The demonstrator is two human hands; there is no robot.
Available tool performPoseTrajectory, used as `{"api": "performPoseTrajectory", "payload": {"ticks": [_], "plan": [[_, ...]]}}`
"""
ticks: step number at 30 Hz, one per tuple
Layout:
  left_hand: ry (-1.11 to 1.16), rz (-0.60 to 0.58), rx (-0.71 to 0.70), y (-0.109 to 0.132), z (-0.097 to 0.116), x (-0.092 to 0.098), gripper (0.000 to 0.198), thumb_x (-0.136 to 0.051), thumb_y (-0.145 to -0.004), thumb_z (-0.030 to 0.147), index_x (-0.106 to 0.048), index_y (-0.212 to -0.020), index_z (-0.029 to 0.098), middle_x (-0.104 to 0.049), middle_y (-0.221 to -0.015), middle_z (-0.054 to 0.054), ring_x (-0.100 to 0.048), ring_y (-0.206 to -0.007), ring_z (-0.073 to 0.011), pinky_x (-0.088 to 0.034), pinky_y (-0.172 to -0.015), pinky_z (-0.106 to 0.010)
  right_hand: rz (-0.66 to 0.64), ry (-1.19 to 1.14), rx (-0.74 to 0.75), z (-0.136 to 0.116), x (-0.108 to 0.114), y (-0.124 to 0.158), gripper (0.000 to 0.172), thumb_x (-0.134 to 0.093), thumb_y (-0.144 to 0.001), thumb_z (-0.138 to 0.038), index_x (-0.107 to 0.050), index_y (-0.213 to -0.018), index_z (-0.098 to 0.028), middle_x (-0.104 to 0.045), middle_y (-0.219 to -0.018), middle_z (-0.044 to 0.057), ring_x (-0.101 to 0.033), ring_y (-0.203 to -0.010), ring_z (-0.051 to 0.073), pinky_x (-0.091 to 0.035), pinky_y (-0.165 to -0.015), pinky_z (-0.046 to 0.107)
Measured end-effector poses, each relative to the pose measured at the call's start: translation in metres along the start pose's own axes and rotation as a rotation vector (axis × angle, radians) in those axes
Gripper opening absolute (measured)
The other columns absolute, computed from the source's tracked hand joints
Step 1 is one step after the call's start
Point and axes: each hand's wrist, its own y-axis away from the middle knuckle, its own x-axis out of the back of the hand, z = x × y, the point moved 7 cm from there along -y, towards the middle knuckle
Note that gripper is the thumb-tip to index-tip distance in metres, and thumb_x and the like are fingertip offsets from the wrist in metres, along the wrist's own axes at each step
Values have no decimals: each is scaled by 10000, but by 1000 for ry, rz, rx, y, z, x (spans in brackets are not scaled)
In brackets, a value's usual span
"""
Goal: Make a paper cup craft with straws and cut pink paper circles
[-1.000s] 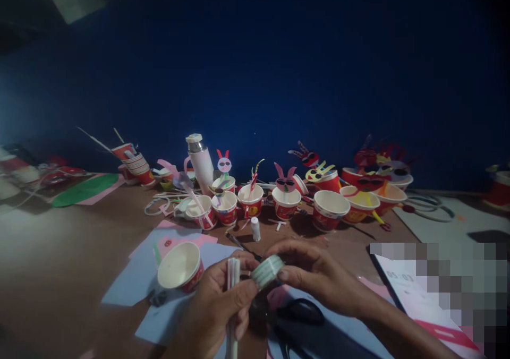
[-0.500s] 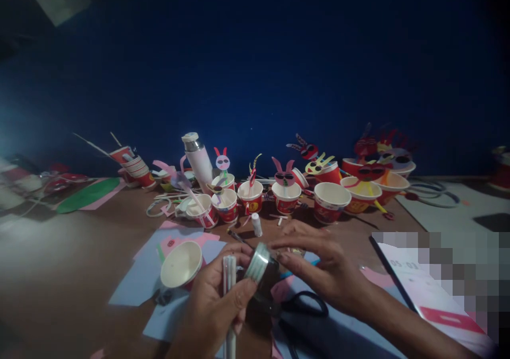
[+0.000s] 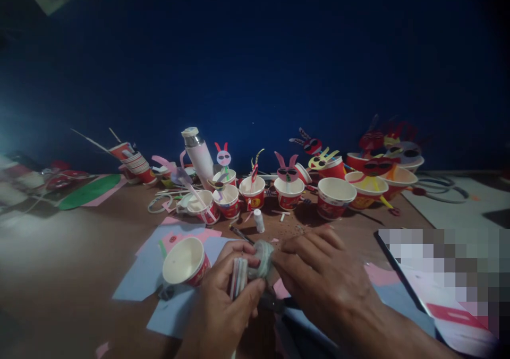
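My left hand (image 3: 225,300) is closed around a roll of clear tape (image 3: 262,261), and a bundle of thin white sticks (image 3: 238,276) is tucked in the same grip. My right hand (image 3: 319,279) has its fingers bent together, with the fingertips at the tape roll's right edge. Exactly what they pinch there is hidden. Below my right hand lies a pair of black scissors (image 3: 292,303), mostly covered. Left of my left hand, a paper cup (image 3: 187,263) tilts on blue and pink paper sheets (image 3: 137,276).
Paper cups (image 3: 334,202) holding bunny-like paper figures (image 3: 287,173) line the back. A pink-and-white thermos (image 3: 198,162) stands behind them, and a small white bottle (image 3: 258,221) in front. A phone-like screen (image 3: 438,295) lies at right, a green paper disc (image 3: 90,191) at left.
My right hand has moved in and curled its spread fingers against the tape roll. The roll and the stick bundle have turned in my left hand. The view has shifted slightly.
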Motion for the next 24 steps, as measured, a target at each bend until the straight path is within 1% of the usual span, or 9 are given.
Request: {"api": "performPoseTrajectory", "payload": {"ticks": [4,6,8,9,11,14,16,20,24], "plan": [[-45,-18,10,0,2,-2,128,-628,-687,218,-569,-790,170,-530,-1035,-51,-462,-376,-9,-379,-346,-147,-10,63,-6,0,-7,2,181,-442,-811,-93,-606,-765,-155,-612,-722,54,-522,-688,182,-320,-663,342],[-50,-40,4,0,0,-2,129,-625,-695,239,-569,-786,167,-512,-1052,-53,-480,-403,-17,-401,-363,-151,32,37,-37,2,-6,2,163,-460,-794,-106,-598,-725,-157,-606,-688,47,-511,-656,170,-324,-645,327],[-53,-100,14,0,-3,-3,143,-618,-708,259,-570,-805,166,-490,-1087,-64,-501,-425,-27,-424,-383,-160,76,-43,-87,6,-2,1,144,-469,-775,-117,-596,-720,-158,-604,-666,42,-509,-634,163,-337,-627,313],[-55,-141,23,0,-5,-5,150,-610,-717,266,-570,-822,167,-480,-1105,-69,-511,-433,-31,-433,-390,-164,76,-112,-141,10,-2,1,131,-476,-767,-127,-591,-716,-163,-605,-663,39,-513,-632,161,-348,-620,306],[-46,-207,36,0,-7,-7,155,-596,-732,273,-569,-843,169,-468,-1122,-75,-525,-444,-38,-439,-390,-167,12,-331,-321,22,-8,2,111,-486,-767,-163,-574,-702,-181,-601,-651,22,-519,-612,150,-372,-585,278],[1,-213,25,0,-5,-6,157,-595,-731,277,-565,-828,157,-464,-1113,-85,-523,-440,-35,-429,-370,-160,-122,-838,-662,38,-30,10,125,-475,-787,-244,-537,-691,-194,-576,-614,-11,-513,-547,124,-384,-500,230],[27,-214,13,0,-1,-6,160,-599,-728,273,-563,-821,148,-458,-1105,-95,-532,-453,-40,-432,-379,-163,-129,-1138,-791,42,-42,13,138,-489,-776,-273,-524,-675,-186,-555,-599,-19,-511,-546,117,-398,-507,223],[88,-293,24,1,1,-9,157,-595,-730,267,-571,-819,140,-454,-1081,-101,-565,-507,-70,-449,-416,-181,-52,-1427,-867,48,-52,15,122,-519,-759,-233,-537,-658,-165,-534,-621,-18,-489,-599,106,-395,-586,223],[179,-277,22,1,1,-8,167,-614,-710,259,-568,-816,138,-463,-1073,-104,-568,-499,-71,-447,-423,-185,-23,-1586,-859,46,-55,15,139,-502,-759,-157,-534,-624,-161,-521,-607,-19,-474,-596,101,-368,-586,215]]}}
